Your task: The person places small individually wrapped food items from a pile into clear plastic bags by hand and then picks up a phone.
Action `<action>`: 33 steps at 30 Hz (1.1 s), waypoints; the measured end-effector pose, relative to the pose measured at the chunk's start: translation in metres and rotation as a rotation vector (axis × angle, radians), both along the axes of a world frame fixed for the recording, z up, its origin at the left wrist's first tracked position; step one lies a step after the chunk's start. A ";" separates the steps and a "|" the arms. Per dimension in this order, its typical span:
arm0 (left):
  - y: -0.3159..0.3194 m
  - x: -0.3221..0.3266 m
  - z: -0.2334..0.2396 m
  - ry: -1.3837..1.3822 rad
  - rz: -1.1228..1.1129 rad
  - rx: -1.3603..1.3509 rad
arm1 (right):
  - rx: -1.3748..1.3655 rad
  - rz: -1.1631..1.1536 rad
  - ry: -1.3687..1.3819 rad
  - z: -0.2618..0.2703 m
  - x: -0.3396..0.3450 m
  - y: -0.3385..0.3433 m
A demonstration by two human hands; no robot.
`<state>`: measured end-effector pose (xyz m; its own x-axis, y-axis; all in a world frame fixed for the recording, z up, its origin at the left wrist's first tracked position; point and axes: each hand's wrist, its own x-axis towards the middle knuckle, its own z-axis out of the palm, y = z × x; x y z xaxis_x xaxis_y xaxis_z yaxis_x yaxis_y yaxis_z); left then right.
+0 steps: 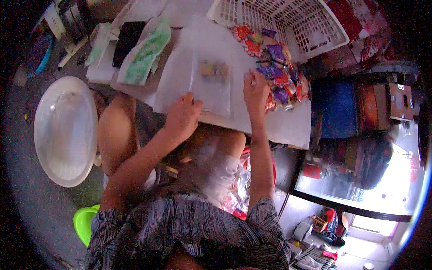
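A flat, clear plastic bag [212, 98] with a small yellow printed patch [215, 70] lies on the white-covered table in front of me. My left hand [185, 114] is at the table's front edge, by the bag's lower left corner, its fingers curled. Blur hides whether it pinches the plastic. To the right of the bag, my right hand [255, 88] hangs by a heap of small wrapped sweets [278, 71] in red, purple and orange wrappers. Its fingers are bent, and I cannot see whether anything is between them.
A white slatted plastic basket [303, 32] lies tipped behind the sweets. Green-printed plastic packaging [148, 52] lies at the table's left. A large white basin [65, 131] stands to my left, above a lime-green tub [84, 222]. Clear and red wrappers [238, 189] fill a red container beside my right thigh.
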<state>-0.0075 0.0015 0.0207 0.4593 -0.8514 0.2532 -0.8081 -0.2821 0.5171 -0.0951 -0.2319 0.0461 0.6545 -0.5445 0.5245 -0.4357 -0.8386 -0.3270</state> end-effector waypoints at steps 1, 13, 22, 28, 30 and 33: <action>-0.001 0.001 -0.002 -0.012 -0.001 0.014 | -0.077 -0.012 0.028 -0.004 0.016 -0.021; 0.000 0.001 0.002 0.040 -0.054 0.009 | -0.344 -0.255 0.577 -0.011 0.120 -0.172; -0.003 0.001 -0.003 0.060 -0.021 0.074 | -0.026 -0.140 0.124 -0.010 0.053 -0.113; -0.003 0.004 -0.011 0.093 -0.012 -0.075 | 0.875 -0.033 -0.364 -0.006 -0.038 0.011; -0.004 0.005 -0.013 0.084 -0.003 -0.124 | 0.964 0.011 -0.517 -0.008 -0.059 0.043; -0.005 0.005 -0.021 0.067 0.007 -0.224 | 0.994 0.002 -0.529 -0.008 -0.085 0.083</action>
<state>-0.0025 -0.0030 -0.0003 0.4868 -0.7744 0.4041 -0.7683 -0.1594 0.6199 -0.1799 -0.1487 0.0380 0.4794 -0.8748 0.0703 -0.0432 -0.1036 -0.9937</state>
